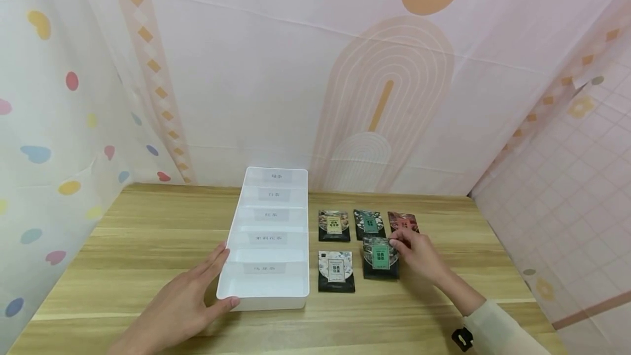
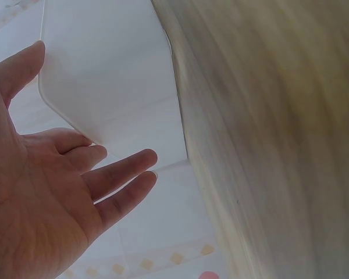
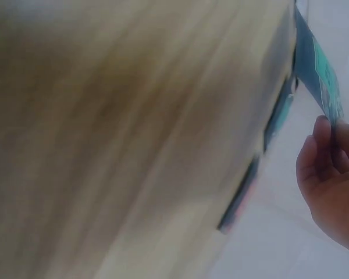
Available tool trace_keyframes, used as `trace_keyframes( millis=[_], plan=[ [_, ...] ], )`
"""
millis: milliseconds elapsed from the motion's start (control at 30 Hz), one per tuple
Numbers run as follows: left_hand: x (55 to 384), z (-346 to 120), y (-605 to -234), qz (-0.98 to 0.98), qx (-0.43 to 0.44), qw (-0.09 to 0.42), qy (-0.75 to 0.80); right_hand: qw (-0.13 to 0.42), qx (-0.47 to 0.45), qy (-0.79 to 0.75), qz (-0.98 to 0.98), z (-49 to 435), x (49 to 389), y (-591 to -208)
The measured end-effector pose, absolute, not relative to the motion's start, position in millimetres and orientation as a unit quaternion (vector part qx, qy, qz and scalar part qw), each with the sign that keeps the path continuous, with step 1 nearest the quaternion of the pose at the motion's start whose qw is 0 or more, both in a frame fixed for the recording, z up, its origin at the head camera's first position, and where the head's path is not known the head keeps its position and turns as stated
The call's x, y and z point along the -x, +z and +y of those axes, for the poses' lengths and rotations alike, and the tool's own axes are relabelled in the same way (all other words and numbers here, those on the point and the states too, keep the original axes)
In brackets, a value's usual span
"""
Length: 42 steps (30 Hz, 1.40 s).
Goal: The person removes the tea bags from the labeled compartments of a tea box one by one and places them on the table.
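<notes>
My right hand pinches a black tea bag packet with a green label at its upper right edge. In the right wrist view the green-labelled packet stands tilted above the wooden table, held between thumb and fingers. My left hand rests against the near left corner of a white divided box, thumb at the front and fingers along the side. The left wrist view shows those fingers loosely extended by the box wall. Labels with writing mark the box's several compartments.
A white-labelled packet lies left of the held one. Behind are a yellow-labelled packet, another green one and a red one, partly covered by my right hand. Patterned curtains surround the wooden table.
</notes>
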<state>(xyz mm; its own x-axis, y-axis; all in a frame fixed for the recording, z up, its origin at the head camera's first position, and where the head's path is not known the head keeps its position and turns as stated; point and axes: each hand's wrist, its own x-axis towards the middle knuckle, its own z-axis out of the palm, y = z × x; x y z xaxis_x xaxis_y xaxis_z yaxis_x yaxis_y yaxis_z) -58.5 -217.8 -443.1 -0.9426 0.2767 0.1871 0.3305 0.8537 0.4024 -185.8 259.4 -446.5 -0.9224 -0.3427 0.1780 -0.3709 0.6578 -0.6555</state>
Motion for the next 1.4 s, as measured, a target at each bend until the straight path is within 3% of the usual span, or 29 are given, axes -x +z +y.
trace_keyframes(
  millis=[633,1400],
  plan=[
    [56,-217,-443,-0.961,0.154,0.059,-0.222,-0.051,-0.168,0.337,-0.925,263,188,-463],
    [58,-217,-441,-0.96,0.164,0.062,-0.22,-0.056,-0.177,0.328,-0.926,269,193,-471]
  ],
)
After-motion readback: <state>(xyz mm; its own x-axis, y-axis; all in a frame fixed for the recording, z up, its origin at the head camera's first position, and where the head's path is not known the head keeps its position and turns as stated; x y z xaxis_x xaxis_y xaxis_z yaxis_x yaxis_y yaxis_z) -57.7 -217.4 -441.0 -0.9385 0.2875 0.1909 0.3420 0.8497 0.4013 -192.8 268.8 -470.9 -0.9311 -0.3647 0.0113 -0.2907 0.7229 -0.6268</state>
